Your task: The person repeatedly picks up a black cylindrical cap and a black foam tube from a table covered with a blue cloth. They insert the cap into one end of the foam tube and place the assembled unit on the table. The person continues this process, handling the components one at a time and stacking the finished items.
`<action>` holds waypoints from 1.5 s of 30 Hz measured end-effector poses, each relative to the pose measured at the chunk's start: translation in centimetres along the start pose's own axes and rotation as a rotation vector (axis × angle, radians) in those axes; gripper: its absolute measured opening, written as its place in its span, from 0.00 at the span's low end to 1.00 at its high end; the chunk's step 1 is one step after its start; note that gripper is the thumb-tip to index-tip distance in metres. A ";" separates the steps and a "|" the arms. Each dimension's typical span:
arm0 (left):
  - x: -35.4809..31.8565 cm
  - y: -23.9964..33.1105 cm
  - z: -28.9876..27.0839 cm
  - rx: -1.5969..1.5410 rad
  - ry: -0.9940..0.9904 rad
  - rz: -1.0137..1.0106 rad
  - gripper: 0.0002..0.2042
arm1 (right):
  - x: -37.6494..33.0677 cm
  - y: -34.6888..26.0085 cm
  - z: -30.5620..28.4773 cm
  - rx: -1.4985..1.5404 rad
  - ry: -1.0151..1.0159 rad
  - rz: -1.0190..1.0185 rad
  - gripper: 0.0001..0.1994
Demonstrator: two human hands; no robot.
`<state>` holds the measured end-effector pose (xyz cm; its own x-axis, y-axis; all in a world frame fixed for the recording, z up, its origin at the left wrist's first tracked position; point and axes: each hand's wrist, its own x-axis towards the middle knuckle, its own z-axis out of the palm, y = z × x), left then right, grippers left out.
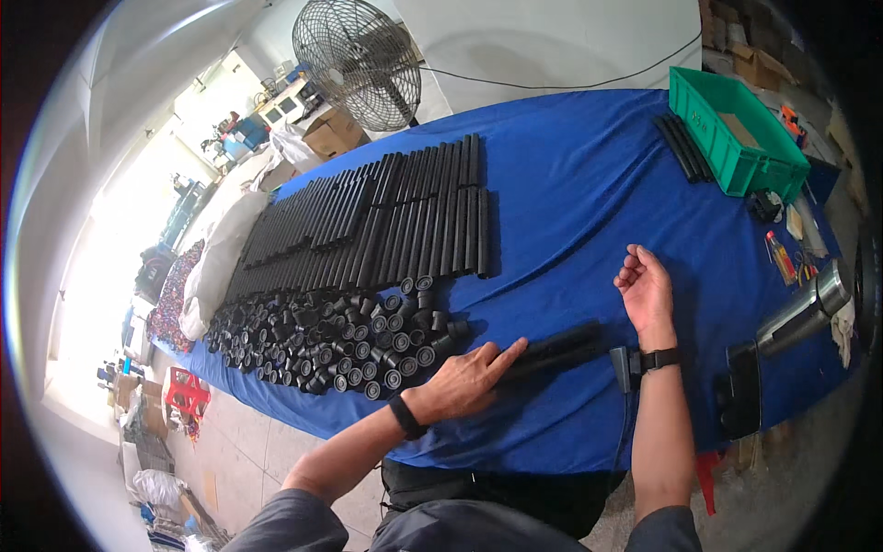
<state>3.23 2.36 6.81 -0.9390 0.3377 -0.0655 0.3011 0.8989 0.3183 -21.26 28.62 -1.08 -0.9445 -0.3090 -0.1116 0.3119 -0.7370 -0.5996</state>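
Observation:
Several black tubes (563,348) lie side by side on the blue cloth in front of me. My left hand (460,382) is at their left end, index finger stretched along them and the other fingers bent around the end of a tube; its underside is hidden. To the right of the tubes my right hand (646,293) is raised over the cloth, fingers curled in and nothing visible in them. Beside its wrist stands a small dark grey block-like device (624,368) with a cable. A heap of black round-ended fittings (368,345) spreads left of my left hand.
Rows of black tubes (405,216) cover the left of the blue-covered table (561,175). A green crate (736,138) stands far right, with a few tubes (682,149) beside it. A metal cylinder (805,308) is near the right edge. A fan (357,60) stands behind.

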 end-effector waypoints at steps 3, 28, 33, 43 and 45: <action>-0.8 -1.0 0.4 0.032 -0.089 0.106 0.45 | -0.5 0.0 0.6 0.003 -0.011 -0.011 0.08; -0.4 -1.4 -0.1 0.068 -0.090 0.187 0.42 | -0.3 -2.3 -1.3 -0.112 0.064 -0.034 0.11; -0.5 -1.7 -0.3 0.066 -0.087 0.188 0.44 | 0.2 -2.9 -2.7 -0.085 0.046 -0.038 0.11; -1.3 -2.7 -0.4 0.037 -0.055 0.174 0.46 | 0.6 -3.3 -3.5 -0.068 0.015 -0.029 0.12; -1.8 -2.9 -1.2 -0.052 0.018 0.203 0.44 | 0.5 -3.2 -3.6 -0.064 0.029 -0.035 0.11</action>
<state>3.80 -1.19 7.09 -0.8630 0.5047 0.0220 0.4757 0.7973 0.3717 -23.13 32.95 -2.09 -0.9576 -0.2655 -0.1114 0.2719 -0.7068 -0.6530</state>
